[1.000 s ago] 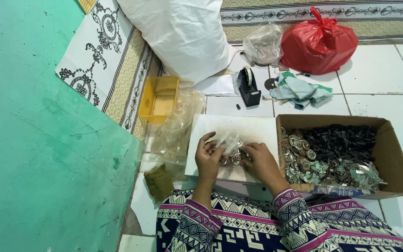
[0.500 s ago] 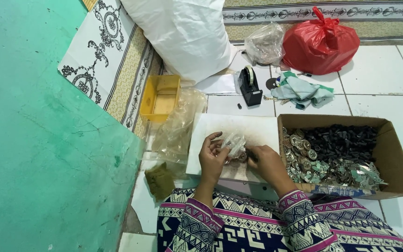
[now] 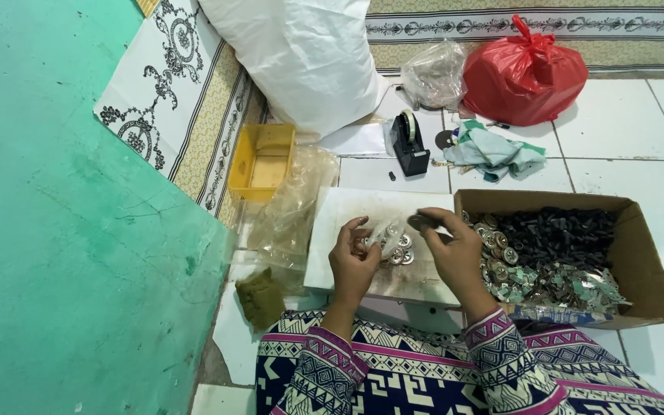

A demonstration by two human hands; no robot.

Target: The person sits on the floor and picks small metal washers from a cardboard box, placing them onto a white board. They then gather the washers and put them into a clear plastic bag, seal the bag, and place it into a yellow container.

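Observation:
My left hand (image 3: 353,260) holds a small clear plastic bag (image 3: 384,235) over a white board (image 3: 347,223) on the floor. Small round metal pieces (image 3: 400,250) lie under and in the bag. My right hand (image 3: 455,250) is at the bag's mouth and pinches a small dark round piece (image 3: 418,223) between thumb and fingers. To the right, a cardboard box (image 3: 639,246) holds many dark pieces and silvery round pieces.
A yellow tray (image 3: 263,161) and loose clear bags (image 3: 293,207) lie left of the board. A black tape dispenser (image 3: 409,142), crumpled cloth (image 3: 493,154), red bag (image 3: 524,73), clear bag (image 3: 433,73) and big white sack (image 3: 301,58) sit beyond. A green wall (image 3: 63,253) stands at left.
My right hand has lifted from the bag and now holds a small dark piece at its mouth. My left hand has raised the bag slightly.

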